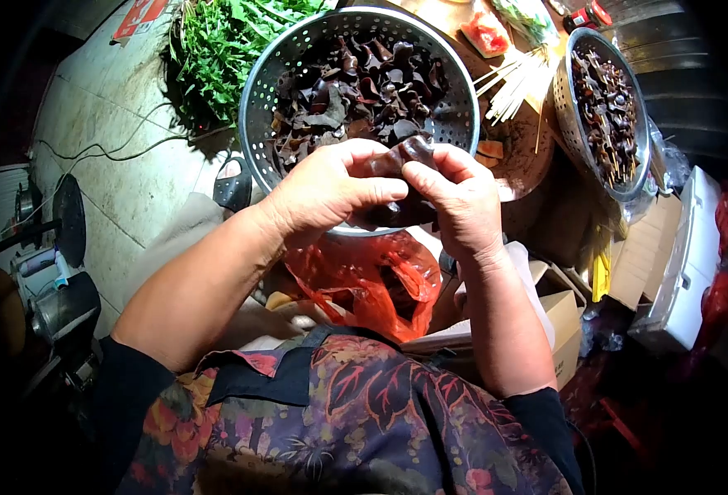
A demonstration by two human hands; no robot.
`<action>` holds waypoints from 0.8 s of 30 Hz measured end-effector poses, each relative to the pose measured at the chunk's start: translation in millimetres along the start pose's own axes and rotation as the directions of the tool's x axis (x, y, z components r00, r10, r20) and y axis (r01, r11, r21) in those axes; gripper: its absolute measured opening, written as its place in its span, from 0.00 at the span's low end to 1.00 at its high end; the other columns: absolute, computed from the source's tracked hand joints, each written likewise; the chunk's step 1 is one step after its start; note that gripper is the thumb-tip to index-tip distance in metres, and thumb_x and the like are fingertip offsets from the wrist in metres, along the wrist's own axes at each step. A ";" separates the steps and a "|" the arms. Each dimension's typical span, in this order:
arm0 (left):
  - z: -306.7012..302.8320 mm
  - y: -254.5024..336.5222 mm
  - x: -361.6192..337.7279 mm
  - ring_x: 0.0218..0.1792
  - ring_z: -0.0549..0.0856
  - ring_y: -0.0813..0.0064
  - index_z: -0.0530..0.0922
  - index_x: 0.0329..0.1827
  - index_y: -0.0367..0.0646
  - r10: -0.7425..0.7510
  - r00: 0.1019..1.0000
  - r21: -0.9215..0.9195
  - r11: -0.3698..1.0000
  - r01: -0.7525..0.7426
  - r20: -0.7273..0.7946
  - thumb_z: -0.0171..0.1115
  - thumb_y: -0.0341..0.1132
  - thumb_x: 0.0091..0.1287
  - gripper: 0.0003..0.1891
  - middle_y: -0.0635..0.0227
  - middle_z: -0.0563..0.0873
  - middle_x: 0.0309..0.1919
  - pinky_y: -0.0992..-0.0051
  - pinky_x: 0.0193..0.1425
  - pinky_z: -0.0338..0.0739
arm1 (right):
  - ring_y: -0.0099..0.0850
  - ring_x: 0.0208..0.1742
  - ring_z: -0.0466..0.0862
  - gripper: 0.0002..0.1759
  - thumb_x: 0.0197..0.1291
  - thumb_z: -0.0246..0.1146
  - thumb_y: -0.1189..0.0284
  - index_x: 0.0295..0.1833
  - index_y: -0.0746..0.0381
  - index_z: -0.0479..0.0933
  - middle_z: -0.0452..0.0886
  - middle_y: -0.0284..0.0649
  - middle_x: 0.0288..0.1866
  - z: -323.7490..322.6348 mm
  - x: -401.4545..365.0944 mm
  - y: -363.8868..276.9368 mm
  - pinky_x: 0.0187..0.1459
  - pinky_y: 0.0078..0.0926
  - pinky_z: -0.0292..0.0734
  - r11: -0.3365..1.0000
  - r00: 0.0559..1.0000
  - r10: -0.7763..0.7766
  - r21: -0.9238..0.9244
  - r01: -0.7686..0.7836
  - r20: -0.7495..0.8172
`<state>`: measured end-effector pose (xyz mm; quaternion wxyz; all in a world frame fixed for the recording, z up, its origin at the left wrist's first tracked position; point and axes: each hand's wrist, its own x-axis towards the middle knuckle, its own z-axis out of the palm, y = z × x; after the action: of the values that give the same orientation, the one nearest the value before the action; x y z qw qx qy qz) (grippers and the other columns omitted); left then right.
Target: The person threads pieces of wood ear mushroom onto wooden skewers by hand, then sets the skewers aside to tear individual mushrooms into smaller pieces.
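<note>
Between my two hands is a dark brown, glossy piece of wood ear mushroom (413, 153), held over the near rim of a metal colander (252, 99). My left hand (331, 186) pinches its left side with thumb and fingers. On the other side, my right hand (459, 194) grips it with the thumb pressed on top. A dark part of the piece hangs below the fingers. Many more wood ear mushrooms (356, 91) lie loose inside the colander.
At the right stands a second colander (574, 124) with skewered wood ears (603, 115). Bamboo skewers (521, 82) lie beside a watermelon piece (488, 35). Leafy greens (215, 58) are at the back left. A red plastic bag (372, 285) sits below my hands, cardboard boxes (562, 330) to the right.
</note>
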<state>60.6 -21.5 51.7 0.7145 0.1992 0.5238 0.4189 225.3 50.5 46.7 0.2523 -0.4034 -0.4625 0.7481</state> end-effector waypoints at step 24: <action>-1.2 -8.2 8.8 0.40 0.82 0.80 0.76 0.47 0.36 0.275 0.951 0.109 0.959 -0.261 -0.139 0.65 0.20 0.52 0.17 0.68 0.84 0.39 0.79 0.47 0.77 | 0.23 0.37 0.81 0.14 0.54 0.66 0.76 0.47 0.67 0.78 0.82 0.37 0.38 -16.1 1.5 3.1 0.40 0.20 0.77 0.929 0.953 0.256 0.231 -0.288 0.160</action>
<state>63.5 -19.3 40.2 0.5991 0.2676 0.5632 0.5022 238.0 58.1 39.3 0.1651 -0.3798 -0.3184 0.8527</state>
